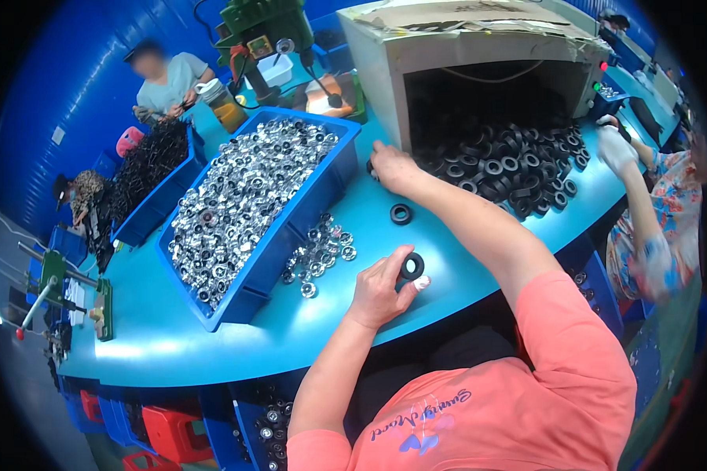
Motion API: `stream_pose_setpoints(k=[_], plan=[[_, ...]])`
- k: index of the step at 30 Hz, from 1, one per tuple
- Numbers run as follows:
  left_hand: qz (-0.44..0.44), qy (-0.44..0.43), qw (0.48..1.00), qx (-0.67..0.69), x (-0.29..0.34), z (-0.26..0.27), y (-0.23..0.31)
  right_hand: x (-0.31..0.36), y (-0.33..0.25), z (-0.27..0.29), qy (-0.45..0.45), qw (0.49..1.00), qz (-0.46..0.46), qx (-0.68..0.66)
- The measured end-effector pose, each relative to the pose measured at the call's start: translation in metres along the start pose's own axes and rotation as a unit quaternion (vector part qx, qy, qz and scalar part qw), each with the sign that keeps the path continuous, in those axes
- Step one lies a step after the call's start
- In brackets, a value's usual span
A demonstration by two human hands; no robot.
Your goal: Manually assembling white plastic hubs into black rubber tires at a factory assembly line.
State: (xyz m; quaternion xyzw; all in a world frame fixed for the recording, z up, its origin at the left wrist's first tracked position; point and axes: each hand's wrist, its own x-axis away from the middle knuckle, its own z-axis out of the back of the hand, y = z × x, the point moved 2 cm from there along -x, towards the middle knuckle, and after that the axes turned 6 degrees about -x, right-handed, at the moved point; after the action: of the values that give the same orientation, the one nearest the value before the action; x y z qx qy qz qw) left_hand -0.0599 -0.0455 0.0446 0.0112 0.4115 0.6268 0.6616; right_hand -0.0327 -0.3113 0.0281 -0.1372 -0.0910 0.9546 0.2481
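My left hand (379,290) is pinching a black ring (412,266) between thumb and fingers, just above the front of the turquoise table. Something white wraps its thumb tip. My right hand (394,168) reaches farther out, by the left corner of the metal box, with its fingers curled down. At those fingertips a dark ring (371,168) shows in part, mostly covered by the hand. Between my two hands a single black ring (401,213) lies flat. A heap of black rings (511,165) spills from the box's mouth, beyond my right forearm.
At left stands a blue bin (247,294) full of shiny metal pieces, with loose metal pieces (318,251) beside it. The open-fronted box (377,86) stands at the back. A green press (263,35) rises behind the bin. Co-workers sit left and right, one gloved hand (617,149) nearby.
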Motion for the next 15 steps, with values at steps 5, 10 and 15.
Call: stream_pose_setpoints(k=[5, 10, 15], plan=[[0.006, 0.004, 1.0, 0.004, 0.008, 0.003, -0.003, 0.066, -0.015, 0.065, 0.034, 0.995, 0.096, -0.009], [-0.003, -0.006, 1.0, -0.011, 0.009, -0.002, -0.001, 0.069, 0.07, 0.132, 0.247, 0.968, 0.02, 0.049], [-0.001, -0.018, 0.999, -0.033, 0.007, 0.0, -0.001, 0.05, 0.073, 0.115, 0.102, 0.99, -0.063, 0.072]])
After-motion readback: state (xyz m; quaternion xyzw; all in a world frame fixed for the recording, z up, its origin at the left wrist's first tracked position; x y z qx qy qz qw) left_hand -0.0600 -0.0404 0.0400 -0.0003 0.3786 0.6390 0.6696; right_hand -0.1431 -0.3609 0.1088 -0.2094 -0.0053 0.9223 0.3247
